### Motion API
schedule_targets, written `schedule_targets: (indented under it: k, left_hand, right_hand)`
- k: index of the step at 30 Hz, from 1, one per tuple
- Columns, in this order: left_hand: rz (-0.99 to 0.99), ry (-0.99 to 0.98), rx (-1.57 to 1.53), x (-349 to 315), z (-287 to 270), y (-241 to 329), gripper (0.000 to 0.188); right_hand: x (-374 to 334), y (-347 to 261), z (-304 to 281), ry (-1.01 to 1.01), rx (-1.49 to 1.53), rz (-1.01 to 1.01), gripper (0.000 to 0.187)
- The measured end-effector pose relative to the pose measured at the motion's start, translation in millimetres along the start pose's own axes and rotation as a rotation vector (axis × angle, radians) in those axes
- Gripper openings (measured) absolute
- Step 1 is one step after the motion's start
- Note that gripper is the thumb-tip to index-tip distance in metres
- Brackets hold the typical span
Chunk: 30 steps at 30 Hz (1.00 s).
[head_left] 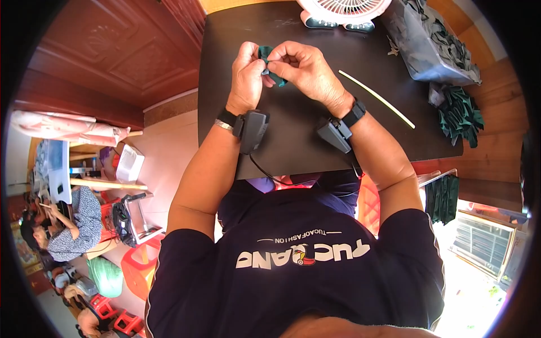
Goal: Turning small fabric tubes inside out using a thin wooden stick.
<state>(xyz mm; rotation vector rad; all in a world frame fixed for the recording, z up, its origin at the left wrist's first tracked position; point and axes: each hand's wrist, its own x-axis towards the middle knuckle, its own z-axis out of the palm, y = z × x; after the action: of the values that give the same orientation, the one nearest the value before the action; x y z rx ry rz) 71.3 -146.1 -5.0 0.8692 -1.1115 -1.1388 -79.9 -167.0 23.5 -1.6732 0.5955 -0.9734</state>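
Note:
Over the far part of the dark table (304, 135), a small piece of dark green cloth (278, 80) is held up between my two hands. My left hand (247, 76) is closed around its left side, the thumb pointing away from me. From the right, my right hand (304, 69) pinches the cloth between thumb and forefinger. A small greyish bit (265, 72) shows at the left fingers, too small to name. My fingers hide much of the cloth. Each wrist carries a strapped dark grey device.
A white fan (344, 10) stands at the table's far edge. A thin pale yellow-green strip (377, 98) lies to the right. Beyond it are a clear plastic bin (420, 59) of dark cloth pieces and a green cloth bundle (459, 115). Another person (73, 228) sits far left.

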Motion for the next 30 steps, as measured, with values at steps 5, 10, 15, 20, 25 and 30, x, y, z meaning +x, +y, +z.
schedule_targets:
  k: [5,10,15,20,25,30]
  left_hand:
    - [0.036,0.017,0.054,3.7,-6.1,-13.4,0.017]
    - [-0.04,-0.008,0.021,6.9,-8.1,2.1,0.022]
    - [-0.053,-0.058,0.059,6.9,-4.4,-3.6,0.021]
    - [-0.32,-0.152,-0.318,3.8,3.0,9.5,0.025]
    - [-0.275,-0.079,-0.204,1.1,0.0,5.3,0.034]
    - [-0.216,-0.053,-0.3,2.8,-4.2,9.0,0.031]
  right_hand:
    - [1.6,5.4,2.2,0.038,-0.032,-0.036,0.007]
    - [6.6,12.0,-7.7,0.188,-0.052,0.037,0.02]
    - [8.4,19.4,-9.0,0.159,-0.222,0.057,0.018]
    - [10.6,24.7,-15.8,0.253,-0.117,0.077,0.014]
    - [13.4,27.9,-17.1,0.269,0.009,0.036,0.01]
    - [12.8,26.9,-28.3,0.291,0.29,0.161,0.01]
